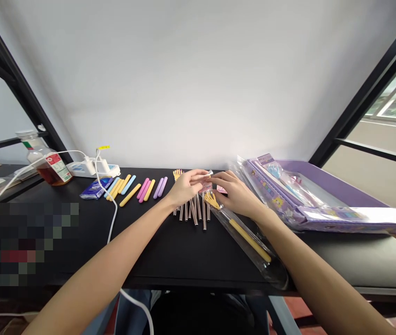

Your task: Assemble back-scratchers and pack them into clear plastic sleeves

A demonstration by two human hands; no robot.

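A back scratcher with a yellow claw head, metal rod and yellow handle [250,239] lies slantwise on the black desk inside a clear plastic bag [254,265]. At the bag's upper end, my left hand [186,187] pinches its pink-printed top. My right hand [234,193] is on the same end, its fingers bent around the plastic and close to the left fingertips. Below and behind my left hand lie several metal rods [193,211] with claw heads [177,174], partly hidden by the hand. Loose handles in yellow [130,195], pink [144,190], purple [162,187] and blue [128,184] lie farther left.
On the right stands a purple box [344,186] holding packaged back scratchers. Leftward are a blue packet [96,188], a white power strip [114,170], a bottle of brown liquid [49,160] and a white cable [114,214] crossing the desk. Black frame posts flank the wall.
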